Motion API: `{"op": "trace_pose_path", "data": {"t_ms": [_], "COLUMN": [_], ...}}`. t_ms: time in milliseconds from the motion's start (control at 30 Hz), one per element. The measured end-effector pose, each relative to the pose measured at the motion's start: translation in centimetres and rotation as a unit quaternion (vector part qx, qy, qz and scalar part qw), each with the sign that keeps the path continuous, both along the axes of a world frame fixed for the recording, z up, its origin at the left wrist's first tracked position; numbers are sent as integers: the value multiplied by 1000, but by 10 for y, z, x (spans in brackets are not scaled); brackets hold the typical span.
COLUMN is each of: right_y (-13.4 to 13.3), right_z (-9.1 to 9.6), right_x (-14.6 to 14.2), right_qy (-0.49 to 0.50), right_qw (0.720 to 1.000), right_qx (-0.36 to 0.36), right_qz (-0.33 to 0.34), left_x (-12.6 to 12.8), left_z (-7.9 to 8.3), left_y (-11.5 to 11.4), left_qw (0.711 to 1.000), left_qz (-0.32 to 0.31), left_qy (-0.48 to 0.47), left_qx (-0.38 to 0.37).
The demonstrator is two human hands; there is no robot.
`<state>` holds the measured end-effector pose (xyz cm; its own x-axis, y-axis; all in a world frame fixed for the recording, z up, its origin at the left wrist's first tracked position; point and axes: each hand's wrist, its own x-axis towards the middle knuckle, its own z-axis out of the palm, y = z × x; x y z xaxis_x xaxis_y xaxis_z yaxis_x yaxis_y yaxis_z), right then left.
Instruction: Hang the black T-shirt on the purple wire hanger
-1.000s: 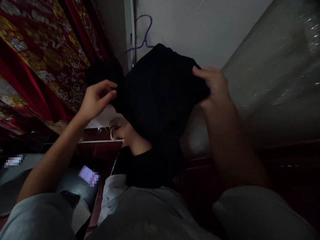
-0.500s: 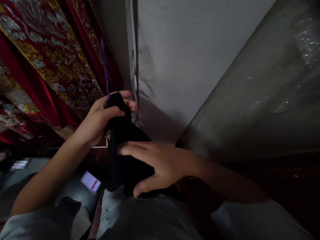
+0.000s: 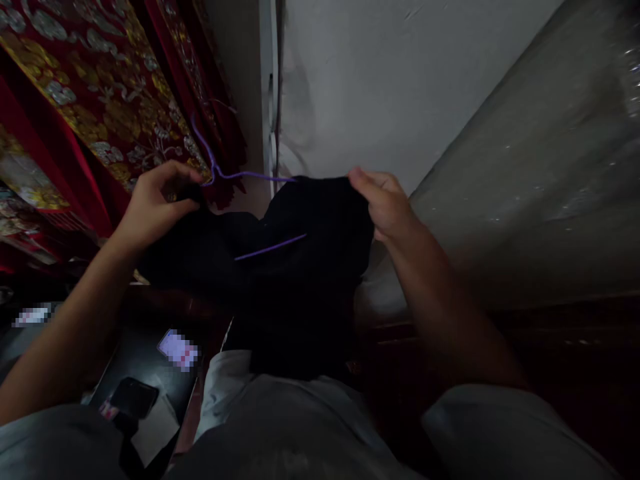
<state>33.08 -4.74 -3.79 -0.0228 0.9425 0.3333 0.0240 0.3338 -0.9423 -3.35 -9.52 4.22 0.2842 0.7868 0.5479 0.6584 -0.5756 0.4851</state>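
A black garment point(image 3: 310, 267) hangs spread between my two hands, on a thin purple wire hanger point(image 3: 250, 175). The hanger's hook points up and left, and its lower bar shows across the dark cloth. My left hand point(image 3: 163, 203) pinches the garment's left upper side, just beside the hanger's neck. At the other upper corner, my right hand point(image 3: 383, 203) grips the cloth between thumb and fingers. Deep shade hides most folds and the garment's lower part.
Red cloth with gold and silver embroidery point(image 3: 115, 100) hangs at the upper left. A pale wall panel point(image 3: 370, 87) stands ahead, with plastic-like sheeting point(image 3: 500, 200) to its right. A lit phone point(image 3: 179, 350), a dark wallet-like item point(image 3: 134, 398) and a pale card point(image 3: 156, 430) lie on a dark surface at lower left.
My right hand has moved up and right from the middle of the cloth to its corner. My left hand has shifted left. The garment is now spread wide and the hanger shows.
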Motion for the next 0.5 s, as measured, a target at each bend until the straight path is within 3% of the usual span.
{"op": "trace_pose_path", "data": {"t_ms": [133, 200, 267, 367, 500], "right_y": [15, 33, 51, 65, 64], "right_z": [30, 42, 48, 50, 56], "right_x": [-6, -10, -13, -19, -22], "right_qy": [118, 142, 157, 178, 200], "right_qw": [991, 985, 981, 977, 972], "right_qx": [27, 22, 12, -6, 5], "right_qz": [-58, -96, -114, -113, -122], "left_x": [18, 37, 57, 79, 91], "left_z": [-23, -34, -46, -66, -82], "left_y": [17, 10, 1, 1, 22], "left_qw": [972, 961, 973, 994, 994], "left_qz": [49, 54, 18, -41, 14], "left_qy": [-57, -26, 32, 69, 92], "left_qx": [224, 270, 227, 74, -54]}}
